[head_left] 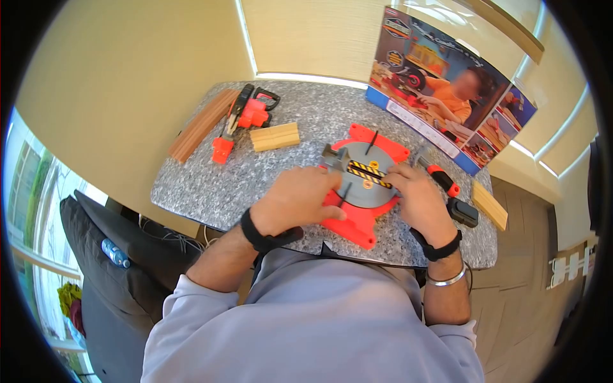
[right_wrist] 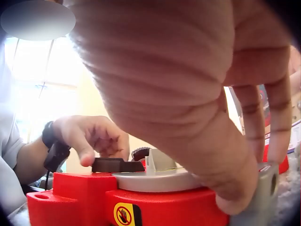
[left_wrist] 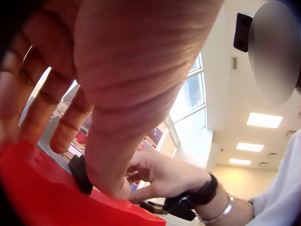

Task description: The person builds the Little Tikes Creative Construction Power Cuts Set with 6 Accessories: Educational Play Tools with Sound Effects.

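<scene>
A red base (head_left: 357,231) with a round grey plate (head_left: 377,199) and a black-and-yellow striped slot lies on the table. My left hand (head_left: 297,199) rests over its left side, beside a grey upright bracket (head_left: 334,157), fingers relaxed and thumb apart. In the left wrist view, that thumb is against or near a black tab (left_wrist: 81,173). My right hand (head_left: 421,199) is at the plate's right edge. The right wrist view shows its thumb and fingers on either side of a grey end piece (right_wrist: 263,200); the fingertips' contact is partly hidden.
Brown strips (head_left: 203,126), a red-and-black toy tool (head_left: 254,113) and a light wooden piece (head_left: 274,136) lie left. Rightward are a red-and-black handled tool (head_left: 442,179), a black block (head_left: 462,212) and another wooden piece (head_left: 489,205). A printed box (head_left: 440,89) stands behind.
</scene>
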Action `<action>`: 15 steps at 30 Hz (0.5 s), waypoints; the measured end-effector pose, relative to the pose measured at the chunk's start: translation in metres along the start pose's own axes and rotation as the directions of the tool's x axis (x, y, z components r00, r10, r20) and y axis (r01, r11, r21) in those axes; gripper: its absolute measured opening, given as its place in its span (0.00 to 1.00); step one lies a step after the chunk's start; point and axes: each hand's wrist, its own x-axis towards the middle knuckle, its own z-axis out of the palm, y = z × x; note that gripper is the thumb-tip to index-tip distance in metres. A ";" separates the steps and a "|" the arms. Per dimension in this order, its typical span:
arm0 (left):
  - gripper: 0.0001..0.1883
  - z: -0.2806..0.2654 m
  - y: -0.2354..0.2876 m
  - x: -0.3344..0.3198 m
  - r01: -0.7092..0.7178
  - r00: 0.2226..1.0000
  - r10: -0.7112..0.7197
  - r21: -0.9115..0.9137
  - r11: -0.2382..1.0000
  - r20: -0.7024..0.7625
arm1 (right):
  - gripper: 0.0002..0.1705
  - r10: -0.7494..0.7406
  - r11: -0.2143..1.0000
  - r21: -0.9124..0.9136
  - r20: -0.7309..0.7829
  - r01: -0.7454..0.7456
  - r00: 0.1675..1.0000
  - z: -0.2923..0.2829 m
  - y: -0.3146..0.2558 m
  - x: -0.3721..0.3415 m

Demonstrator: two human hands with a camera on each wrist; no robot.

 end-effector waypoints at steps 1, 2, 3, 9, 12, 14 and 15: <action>0.24 0.002 0.004 0.000 -0.084 0.996 0.084 -0.019 0.996 0.015 | 0.21 -0.001 0.999 -0.044 -0.014 0.000 1.000 -0.001 0.003 0.000; 0.24 0.002 0.008 -0.001 -0.165 0.986 0.167 -0.040 0.985 0.027 | 0.21 -0.004 0.996 -0.088 -0.027 0.002 1.000 -0.003 0.005 0.000; 0.23 -0.004 0.011 0.000 -0.179 0.974 0.193 -0.120 0.977 0.117 | 0.21 0.009 0.994 -0.108 -0.041 -0.014 0.999 -0.003 0.006 0.000; 0.26 -0.032 -0.039 -0.002 -0.257 0.965 0.214 -0.397 0.881 -0.152 | 0.17 0.038 0.994 -0.097 -0.096 -0.047 0.995 -0.018 0.015 -0.005; 0.30 -0.064 -0.071 -0.008 0.026 0.862 -0.254 -0.463 0.886 -0.438 | 0.16 0.025 0.999 -0.027 -0.116 -0.028 0.993 -0.036 0.014 -0.006; 0.33 -0.070 -0.108 -0.007 0.080 0.784 -0.301 -0.392 0.916 -0.543 | 0.16 0.009 1.000 0.009 -0.130 -0.008 0.991 -0.047 0.012 -0.009; 0.36 -0.067 -0.137 -0.005 0.144 0.699 -0.327 -0.324 0.935 -0.636 | 0.16 0.029 0.999 0.019 -0.137 -0.026 0.990 -0.052 0.010 -0.010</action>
